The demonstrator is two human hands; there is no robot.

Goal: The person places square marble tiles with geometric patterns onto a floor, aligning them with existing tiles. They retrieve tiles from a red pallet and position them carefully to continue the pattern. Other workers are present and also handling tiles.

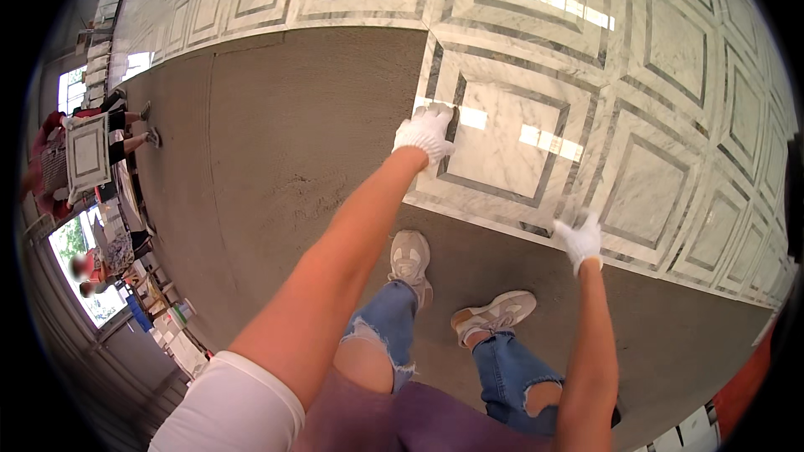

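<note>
A square white marble tile (504, 138) with a dark grey inlaid frame lies flat at the near left corner of the laid marble floor. My left hand (426, 130), in a white knit glove, rests on this tile's left edge with its fingers extended and the thumb apart. At the tile's near right corner is my right hand (579, 239), gloved in white too, its fingers spread and slightly blurred. Nothing shows in either hand. Whether the right fingertips touch the marble I cannot tell.
Glossy patterned marble (657, 42) stretches away at the back and right. Bare grey floor (285, 117) lies left and under my shoes (410, 259). Far left, people stand, one by a framed marble panel (88, 153). Stacked materials (177, 335) line that side.
</note>
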